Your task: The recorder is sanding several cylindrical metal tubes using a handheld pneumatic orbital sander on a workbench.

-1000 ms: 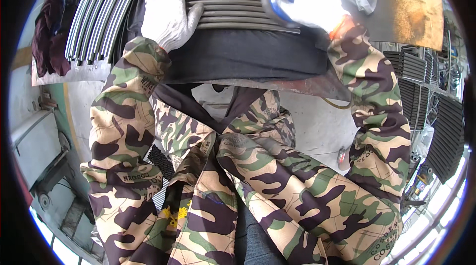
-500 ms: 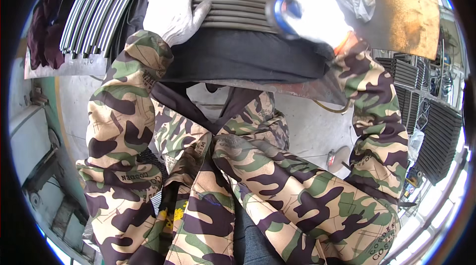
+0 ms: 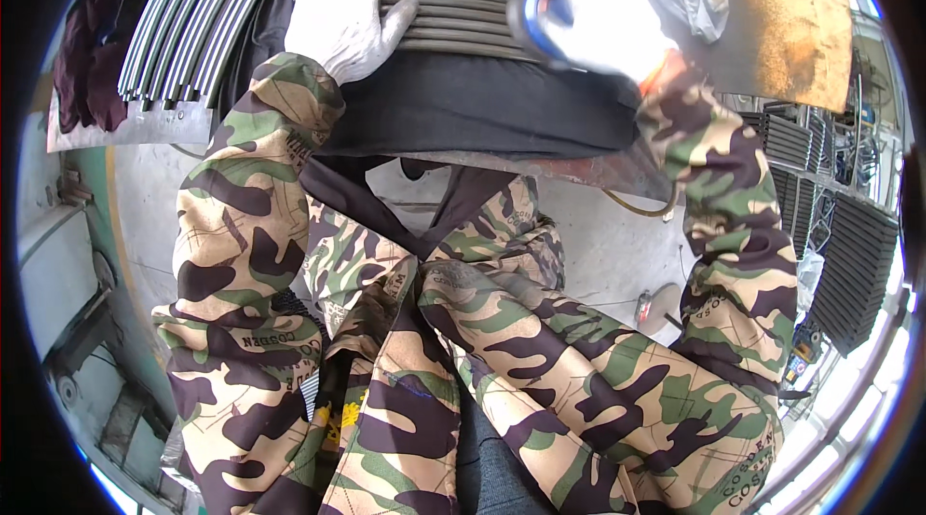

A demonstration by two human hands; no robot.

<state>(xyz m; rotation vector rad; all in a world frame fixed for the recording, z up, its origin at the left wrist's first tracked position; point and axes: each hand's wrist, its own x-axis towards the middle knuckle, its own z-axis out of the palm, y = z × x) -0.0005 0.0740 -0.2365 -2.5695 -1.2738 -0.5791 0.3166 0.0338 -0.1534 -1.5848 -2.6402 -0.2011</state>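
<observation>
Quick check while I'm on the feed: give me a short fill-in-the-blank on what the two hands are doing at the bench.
1. The left hand lies flat on a row of grey metal ____.
2. The right hand grips a tool with a ____ body.
3. Both hands wear ____ gloves.
4. The rods rest on a ____ mat.

Missing words: rods; blue; white; black

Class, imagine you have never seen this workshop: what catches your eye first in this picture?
First, two white-gloved hands at the top: the left hand lies flat on a row of grey metal rods, and the right hand grips a blue tool against them. Below, camouflage sleeves fill the middle.
</observation>
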